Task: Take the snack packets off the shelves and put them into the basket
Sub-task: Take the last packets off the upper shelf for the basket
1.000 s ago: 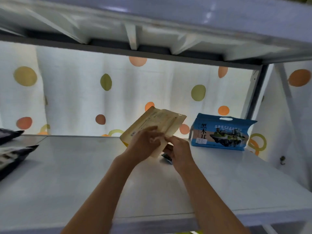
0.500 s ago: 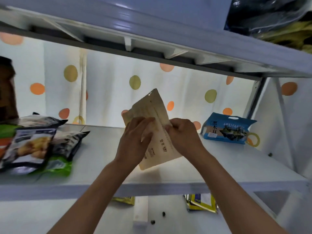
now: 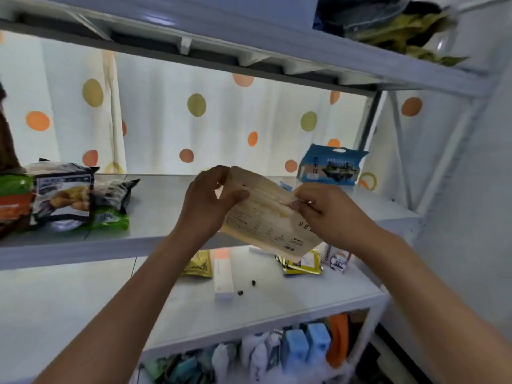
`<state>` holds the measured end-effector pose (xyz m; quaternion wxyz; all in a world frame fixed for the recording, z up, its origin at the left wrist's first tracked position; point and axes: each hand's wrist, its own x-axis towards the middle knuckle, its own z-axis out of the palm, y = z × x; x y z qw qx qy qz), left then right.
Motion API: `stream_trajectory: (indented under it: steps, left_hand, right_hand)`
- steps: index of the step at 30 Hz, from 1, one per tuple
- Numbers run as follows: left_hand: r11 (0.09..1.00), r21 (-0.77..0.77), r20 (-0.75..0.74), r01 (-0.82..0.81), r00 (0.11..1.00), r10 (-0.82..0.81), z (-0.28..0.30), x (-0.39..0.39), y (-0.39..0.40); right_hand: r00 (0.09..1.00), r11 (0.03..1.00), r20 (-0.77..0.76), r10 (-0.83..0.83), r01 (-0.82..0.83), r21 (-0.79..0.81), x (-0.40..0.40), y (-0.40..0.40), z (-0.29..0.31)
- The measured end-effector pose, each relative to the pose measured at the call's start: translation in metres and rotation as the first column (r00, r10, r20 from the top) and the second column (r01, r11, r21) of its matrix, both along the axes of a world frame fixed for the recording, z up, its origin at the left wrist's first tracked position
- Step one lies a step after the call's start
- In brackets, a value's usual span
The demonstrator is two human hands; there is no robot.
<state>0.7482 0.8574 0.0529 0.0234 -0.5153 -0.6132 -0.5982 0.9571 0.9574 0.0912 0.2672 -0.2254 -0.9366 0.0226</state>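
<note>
White metal shelving (image 3: 155, 239) fills the room's corner, backed by a pale curtain (image 3: 221, 128) dotted with orange and olive spots. Both of the person's bare forearms reach up and forward from the bottom of the view, meeting in front of the middle shelf's edge. Between them is a tan snack packet (image 3: 266, 217), held clear of the shelf and tilted, its top edge toward the curtain and its printed face turned up. The left hand (image 3: 205, 206) has its grip closed on the packet's top left corner, thumb lying across the face and fingers curled behind. The right hand (image 3: 329, 209) pinches the packet's right edge, knuckles up, wrist bent slightly inward.

On the middle shelf, a heap of dark and green packets (image 3: 69, 198) lies at the left end, and a blue bag (image 3: 332, 167) stands upright at the back right, well apart from the hands. On the lower shelf lie a yellow packet (image 3: 198, 264), a long white box (image 3: 223, 275) and a yellow-edged packet (image 3: 303, 266) just beneath the held one. Smaller still, two dark specks (image 3: 246, 288) rest beside the white box.
</note>
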Motion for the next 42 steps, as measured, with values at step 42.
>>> stream_trajectory:
  steps: [42]
  left_hand:
    - [0.221,-0.898,0.327,0.381,0.913,-0.244,-0.742,0.039,-0.095]
  right_hand:
    - [0.703,0.155,0.585,-0.404,0.683,-0.714,-0.018,-0.158,-0.810]
